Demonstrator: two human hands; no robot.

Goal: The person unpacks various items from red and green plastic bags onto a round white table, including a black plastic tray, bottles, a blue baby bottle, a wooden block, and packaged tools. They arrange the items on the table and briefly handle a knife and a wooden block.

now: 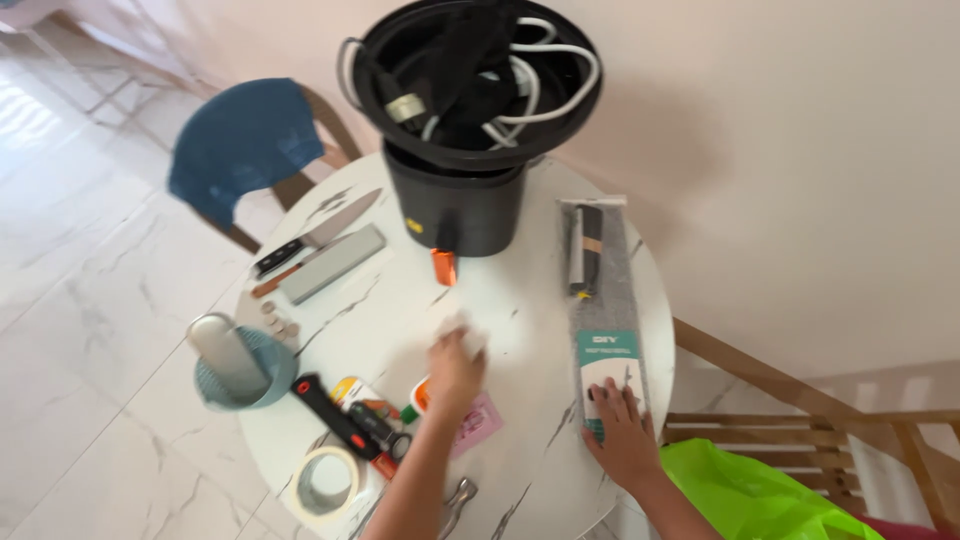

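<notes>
The person leans over a round white counter [520,300] with marble veining, and both hands are down on it. The left hand [455,372] is blurred with motion, but it looks curled around a wad of white cloth [462,332] that is pressed to the bare middle of the counter, so I judge the work in hand to be wiping that patch. The right hand [622,432] lies flat with its fingers spread on the near end of a long grey package [607,310] with a teal label, which sits along the right side of the counter. Just behind the cloth stands a black bucket [458,210] with a second black tub [480,80] of coiled white and black cables perched on top, and a small orange piece [444,266] lies at its foot. To the left are a knife [320,235] beside a grey block [332,262], then a blue cup [262,380] holding a metal cylinder. Nearer the person lie a black-and-red tool [335,410], a roll of tape [325,482] and a pink card [480,425], the card touching the left wrist. As I see it, wiping any wider calls for care, because the small clutter sits close on the left and the bucket stack looks top-heavy, so only short strokes fit in the gap between them.
</notes>
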